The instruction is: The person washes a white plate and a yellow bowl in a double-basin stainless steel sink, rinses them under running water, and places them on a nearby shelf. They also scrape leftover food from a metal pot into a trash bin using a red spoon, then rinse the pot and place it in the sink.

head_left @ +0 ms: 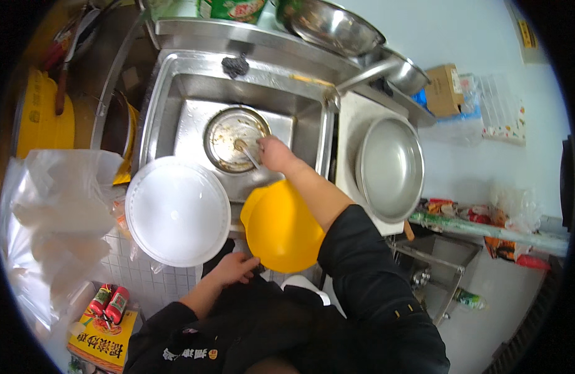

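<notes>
A round metal pan (216, 144) with brownish residue lies on the sink floor, and a metal spoon (250, 158) rests in it. My right hand (277, 154) reaches down into the sink, fingers curled at the pan's right rim; the fingertips are partly hidden. In front of the sink is a yellow plastic basin (284, 230), partly covered by my right forearm. My left hand (236, 269) is at its lower left rim, fingers closed against the edge. Left of the basin stands a round white tub or lid (177, 212).
The steel sink (169, 100) has a black scrubber (235, 66) on its back ledge and a faucet (368, 75) at the right. A large metal bowl (393, 169) sits on the right-hand counter. Steel bowls (337, 28) stand behind. Clear plastic sheeting (57, 218) hangs at left.
</notes>
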